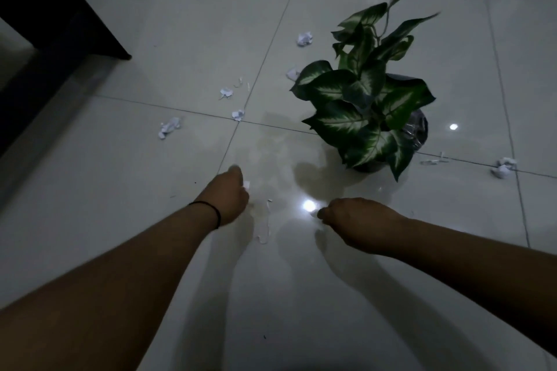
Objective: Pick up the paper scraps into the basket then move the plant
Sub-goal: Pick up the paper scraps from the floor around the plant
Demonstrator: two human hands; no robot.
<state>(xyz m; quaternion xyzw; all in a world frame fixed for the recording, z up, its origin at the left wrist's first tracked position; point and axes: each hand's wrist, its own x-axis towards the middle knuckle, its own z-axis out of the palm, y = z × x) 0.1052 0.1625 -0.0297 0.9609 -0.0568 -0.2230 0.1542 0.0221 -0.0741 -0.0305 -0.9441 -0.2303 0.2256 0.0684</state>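
Observation:
A potted plant (366,99) with green-and-white leaves stands on the glossy tiled floor at the right, in a dark shiny pot (419,129). White paper scraps lie scattered: one at the far centre (304,38), one by the leaves (292,73), some at the left (226,92) (237,114) (168,127), one at the far right (502,167). My left hand (227,196) is low over the floor, fingers closed on a small white scrap (247,184). My right hand (355,220) hovers by the floor with fingers curled; a scrap in it cannot be made out. No basket is visible.
A dark piece of furniture (60,24) fills the upper left corner. Thin paper slivers lie right of the pot (434,160) and between my hands (269,203). Bright light reflections sit on the tiles.

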